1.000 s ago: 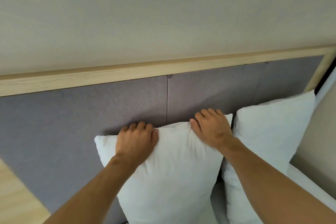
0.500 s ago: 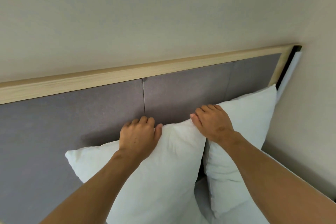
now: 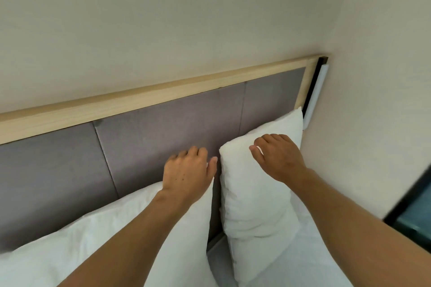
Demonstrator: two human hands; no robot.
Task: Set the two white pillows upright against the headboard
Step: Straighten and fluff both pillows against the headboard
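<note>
Two white pillows stand against the grey padded headboard. The left pillow leans on it, and my left hand covers that pillow's top right corner with its fingers curled over the edge toward the headboard. The corner itself is hidden under the hand. The right pillow stands upright in the corner by the side wall. My right hand rests near its top edge with the fingers apart and the thumb on the front face. A narrow gap separates the two pillows.
A light wooden rail tops the headboard, with a beige wall above. A side wall is close on the right. White bed linen lies below the pillows. A dark-framed object sits at the right edge.
My right hand has left the left pillow's top edge and moved onto the right pillow. My left hand slid along to the left pillow's right corner. The view has swung to the right.
</note>
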